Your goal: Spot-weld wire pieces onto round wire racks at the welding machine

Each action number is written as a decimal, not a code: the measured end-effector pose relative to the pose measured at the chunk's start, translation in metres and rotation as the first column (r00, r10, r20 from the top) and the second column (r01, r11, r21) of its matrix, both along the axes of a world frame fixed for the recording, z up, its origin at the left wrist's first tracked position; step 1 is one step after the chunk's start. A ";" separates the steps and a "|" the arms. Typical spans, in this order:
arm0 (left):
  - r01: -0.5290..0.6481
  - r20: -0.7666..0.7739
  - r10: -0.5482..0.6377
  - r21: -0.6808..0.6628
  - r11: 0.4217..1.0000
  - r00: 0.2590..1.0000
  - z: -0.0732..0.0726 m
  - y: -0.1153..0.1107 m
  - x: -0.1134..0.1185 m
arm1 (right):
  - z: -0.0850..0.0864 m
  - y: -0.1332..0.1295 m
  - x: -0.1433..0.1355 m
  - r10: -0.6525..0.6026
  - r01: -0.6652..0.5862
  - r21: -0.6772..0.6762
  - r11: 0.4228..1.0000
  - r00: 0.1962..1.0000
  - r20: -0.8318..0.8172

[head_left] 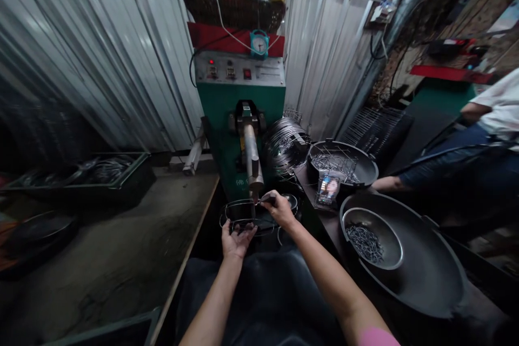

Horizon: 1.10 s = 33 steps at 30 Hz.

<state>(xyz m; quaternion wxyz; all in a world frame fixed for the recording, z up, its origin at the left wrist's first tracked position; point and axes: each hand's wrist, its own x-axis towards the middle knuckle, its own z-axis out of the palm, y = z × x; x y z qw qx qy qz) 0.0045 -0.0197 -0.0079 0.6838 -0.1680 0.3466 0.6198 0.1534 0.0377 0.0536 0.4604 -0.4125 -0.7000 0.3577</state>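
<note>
A round wire frame (224, 220) of thin metal rings sits under the arm of a green spot welder (252, 159). My left hand (235, 240), palm up, supports its near side, the thumb against the wire and the fingers curled beneath. My right hand (279, 210) is closed in a pinch beside the welder's lower tip, at the frame's right side. Between its thumb and fingers is a small dark flat piece (267, 197), whose kind I cannot make out. A small glow shows at the tip, close to that piece.
Right of the welder stand a wire coil (286, 143), a pan of wire pieces (344, 165), a phone (327, 190) and a large wok (430, 259) holding a bowl (391, 238) of short metal pieces. Another person (458, 135) is at the right. A green bin (121, 178) stands left.
</note>
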 end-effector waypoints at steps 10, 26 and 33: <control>0.152 -0.427 -0.117 0.050 0.987 0.897 0.007 -0.027 0.025 | -0.019 -0.002 0.022 -0.153 0.047 -0.257 0.965 0.898 -0.413; 0.202 -0.977 0.185 0.204 0.958 0.108 0.008 -0.033 0.062 | -0.053 -0.015 0.040 -0.183 0.014 -0.305 0.952 0.826 -0.534; 0.282 -0.979 0.145 0.180 0.943 0.140 -0.004 -0.021 0.068 | -0.050 -0.026 0.032 -0.240 0.008 -0.350 0.937 0.741 -0.627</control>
